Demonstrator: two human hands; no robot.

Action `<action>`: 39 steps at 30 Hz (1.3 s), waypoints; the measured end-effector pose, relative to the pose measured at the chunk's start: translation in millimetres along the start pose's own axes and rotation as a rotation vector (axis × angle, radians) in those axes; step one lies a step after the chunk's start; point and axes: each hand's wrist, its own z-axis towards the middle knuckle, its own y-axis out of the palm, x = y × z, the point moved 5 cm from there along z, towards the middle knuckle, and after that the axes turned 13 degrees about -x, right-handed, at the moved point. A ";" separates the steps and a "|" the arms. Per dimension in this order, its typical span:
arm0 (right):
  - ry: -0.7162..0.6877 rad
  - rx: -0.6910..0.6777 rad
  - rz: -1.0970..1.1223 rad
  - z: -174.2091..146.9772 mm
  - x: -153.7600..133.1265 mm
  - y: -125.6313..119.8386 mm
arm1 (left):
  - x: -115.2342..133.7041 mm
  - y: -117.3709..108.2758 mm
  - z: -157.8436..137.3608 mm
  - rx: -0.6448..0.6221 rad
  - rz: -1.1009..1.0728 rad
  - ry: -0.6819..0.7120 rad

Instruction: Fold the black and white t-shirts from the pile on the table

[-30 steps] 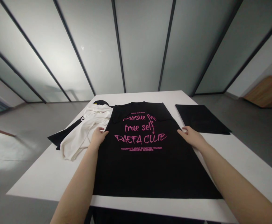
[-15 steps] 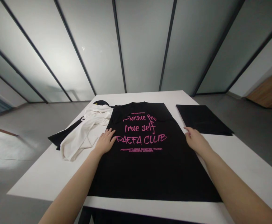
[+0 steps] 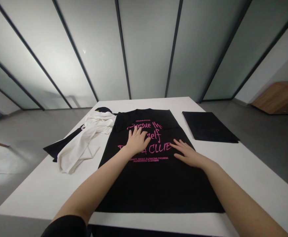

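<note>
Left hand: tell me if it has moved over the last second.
Yes. The left hand has slid rightward from the edge of the black T-shirt onto its pink lettering, lying flat.

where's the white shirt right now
In the head view, the white shirt lies crumpled on the table's left side, beside the black printed shirt.

We note both hands have moved inward from the side edges of the flat black cotton T-shirt with pink lettering [image 3: 156,171]. Our left hand [image 3: 136,142] now covers the middle of the print; our right hand [image 3: 187,153] lies flat beside it, apparently smoothing.
</note>
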 end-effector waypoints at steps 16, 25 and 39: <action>0.267 0.408 0.145 -22.6 48.3 -42.7 | 87.1 68.9 90.0 -0.033 -0.108 0.059; 0.371 0.315 0.403 -23.5 40.1 -38.6 | 80.7 63.2 86.5 0.044 -0.247 0.123; -0.085 0.261 0.718 -2.4 -19.9 -10.5 | 78.7 57.4 102.3 0.155 -0.817 0.395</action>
